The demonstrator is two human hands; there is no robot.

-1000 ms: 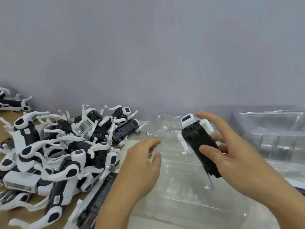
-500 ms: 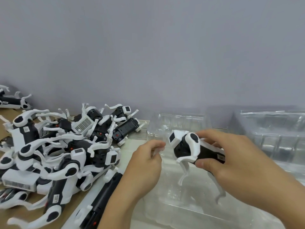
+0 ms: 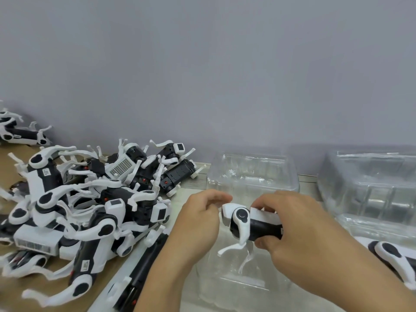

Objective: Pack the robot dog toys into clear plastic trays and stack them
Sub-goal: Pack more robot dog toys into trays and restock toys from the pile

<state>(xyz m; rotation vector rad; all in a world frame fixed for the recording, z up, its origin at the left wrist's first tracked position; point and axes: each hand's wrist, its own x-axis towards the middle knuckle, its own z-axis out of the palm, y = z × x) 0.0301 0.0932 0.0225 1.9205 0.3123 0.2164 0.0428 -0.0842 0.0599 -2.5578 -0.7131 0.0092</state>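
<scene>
A black and white robot dog toy [image 3: 258,226] lies on its side in my right hand [image 3: 299,230], which grips its body from above. Its head points left and its white legs hang down into a clear plastic tray [image 3: 252,167] at the centre. My left hand [image 3: 198,221] is right beside the toy's head with curled fingers. It seems to pinch the tray's left edge, though the clear plastic is hard to make out there.
A big pile of robot dog toys [image 3: 90,199] covers the table on the left, with one more toy [image 3: 20,134] at the far left by the grey wall. Stacked clear trays [image 3: 369,176] stand at the right, and another toy [image 3: 391,255] lies before them.
My right hand has turned the toy from upright to lying on its side and lowered it towards the tray. My left hand stayed at the tray's left edge.
</scene>
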